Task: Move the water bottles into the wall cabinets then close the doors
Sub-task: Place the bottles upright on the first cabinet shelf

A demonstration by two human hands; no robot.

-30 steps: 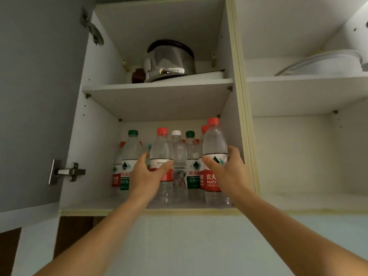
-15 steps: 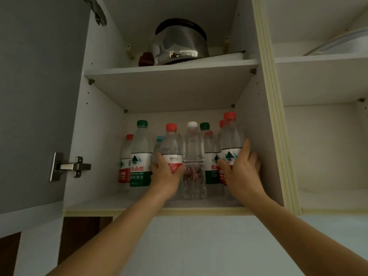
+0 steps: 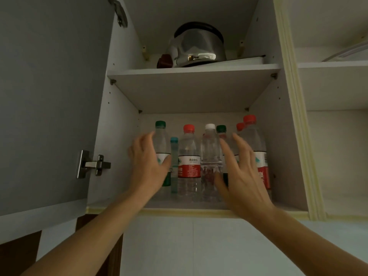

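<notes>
The water bottles (image 3: 189, 160) stand in a bunch on the bottom shelf of the open wall cabinet (image 3: 119, 156). They have red, green and white caps. A thin blue-capped bottle (image 3: 174, 164) stands between two of them.

The left hand (image 3: 148, 166) is up in front of the bottles on the left. Its fingers are straight and spread, and it holds nothing. The right hand (image 3: 242, 174) is up in front of the bottles on the right. Its fingers are spread too, and it holds nothing. I cannot tell if the fingertips touch a bottle.

The bottles look full, so each one is probably a bit heavy. The plastic is thin and smooth, so it may bend or slip if you squeeze hard. The best place to hold one is around the middle, on the paper label. They stand close together, so one bump could knock over a few.

The grey door (image 3: 49, 96) on the left is wide open. A shiny pot (image 3: 199, 46) sits on the shelf above. The bottles look put away, so closing the doors seems to be what is left.
</notes>
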